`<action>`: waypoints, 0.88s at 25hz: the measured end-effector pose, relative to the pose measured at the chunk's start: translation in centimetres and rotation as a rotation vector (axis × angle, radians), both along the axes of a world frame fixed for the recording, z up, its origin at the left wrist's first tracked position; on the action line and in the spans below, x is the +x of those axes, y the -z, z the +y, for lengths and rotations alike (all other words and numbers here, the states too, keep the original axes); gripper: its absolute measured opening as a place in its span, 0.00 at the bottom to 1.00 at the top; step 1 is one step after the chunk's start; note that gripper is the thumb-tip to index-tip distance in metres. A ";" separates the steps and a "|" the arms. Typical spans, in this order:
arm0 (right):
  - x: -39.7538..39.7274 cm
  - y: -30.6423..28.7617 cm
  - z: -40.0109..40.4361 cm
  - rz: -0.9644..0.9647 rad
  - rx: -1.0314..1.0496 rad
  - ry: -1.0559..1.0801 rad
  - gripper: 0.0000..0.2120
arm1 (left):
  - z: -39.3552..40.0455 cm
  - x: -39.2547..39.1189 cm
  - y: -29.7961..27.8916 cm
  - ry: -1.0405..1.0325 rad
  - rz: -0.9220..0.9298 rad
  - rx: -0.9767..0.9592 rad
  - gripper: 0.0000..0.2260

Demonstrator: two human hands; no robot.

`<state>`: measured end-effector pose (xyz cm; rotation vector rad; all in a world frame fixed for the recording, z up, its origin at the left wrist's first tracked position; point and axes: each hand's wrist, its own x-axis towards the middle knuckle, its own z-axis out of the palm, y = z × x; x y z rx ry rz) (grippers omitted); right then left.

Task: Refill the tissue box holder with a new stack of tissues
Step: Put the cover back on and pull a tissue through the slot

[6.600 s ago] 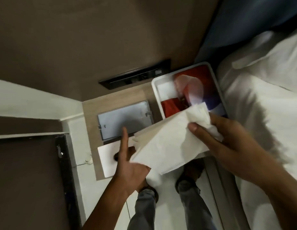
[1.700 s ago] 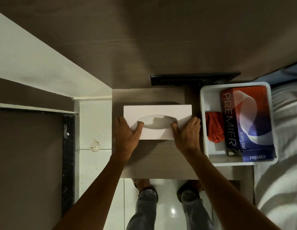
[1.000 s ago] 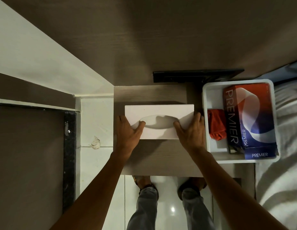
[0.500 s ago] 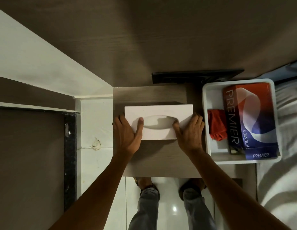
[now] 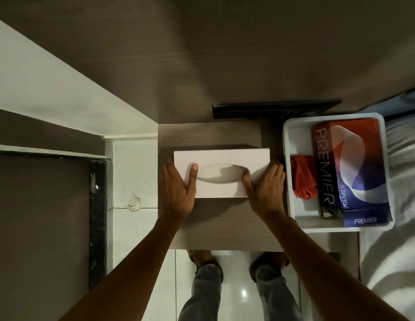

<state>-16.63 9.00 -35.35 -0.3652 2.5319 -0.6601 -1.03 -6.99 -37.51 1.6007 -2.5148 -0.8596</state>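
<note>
From the head camera, looking straight down, we see a small wooden table [image 5: 225, 225] pushed against a brown wall. The white tissue box holder [image 5: 221, 173] sits flat on it, a bit nearer the back edge than the front edge, and about in the middle from side to side. It has a long oval hole on top. The hole looks dim and pale, and we cannot tell if a tissue sticks up out of it.

Our left hand [image 5: 177, 189] grips the left end of the holder, with the thumb lying on the top next to the hole. Our right hand [image 5: 264, 186] grips the right end the same way, with the thumb at the other tip of the hole. Both hands are wrapped around the holder, not let go.

At the right edge of the table there is a white tray [image 5: 292, 181]. In it lie a red and blue tissue pack [image 5: 354, 170] with "PREMIER" on it and a red cloth [image 5: 302, 177]. A bed with white sheets [image 5: 401, 205] is just beside the tray. Our feet show on the shiny floor below the front edge.

We think the job is almost done. The holder is shut and right side up, so the new tissues are most likely inside. What is left seems small: set the holder straight in its spot, maybe pull the first tissue up through the hole, and take our hands away.
</note>
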 end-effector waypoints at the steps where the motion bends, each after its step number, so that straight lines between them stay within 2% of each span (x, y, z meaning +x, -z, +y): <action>1: -0.2 -0.2 0.2 -0.020 -0.018 -0.007 0.39 | -0.1 0.0 -0.1 -0.015 -0.001 0.036 0.39; 3: -0.2 -1.2 0.6 -0.070 -0.113 -0.018 0.42 | 0.0 0.0 -0.4 -0.070 -0.014 0.099 0.41; 5: 0.1 -2.5 1.1 0.039 -0.187 -0.125 0.40 | 0.4 0.3 -0.9 -0.066 -0.014 0.076 0.42; 8: 0.2 -4.0 0.6 0.310 -0.202 -0.415 0.20 | 1.1 1.1 -1.5 0.130 -0.014 0.008 0.42; 10: -0.6 -4.3 -1.1 0.229 -0.104 -0.611 0.15 | 1.3 1.5 -1.3 0.246 -0.003 -0.037 0.40; 12: -1.0 -3.7 -3.0 0.135 0.112 -0.771 0.14 | 1.3 1.9 -1.0 0.261 0.003 -0.071 0.37; 15: -1.3 -3.1 -4.9 0.282 0.344 -1.004 0.14 | 1.5 1.9 -0.9 0.224 0.013 -0.034 0.35; 18: -1.5 -2.9 -6.0 0.396 0.399 -1.167 0.15 | 1.8 1.8 -1.2 0.232 0.079 0.043 0.35; 22: -1.8 -3.0 -6.9 0.462 0.368 -1.271 0.06 | 2.1 1.6 -2.1 0.219 0.069 0.078 0.35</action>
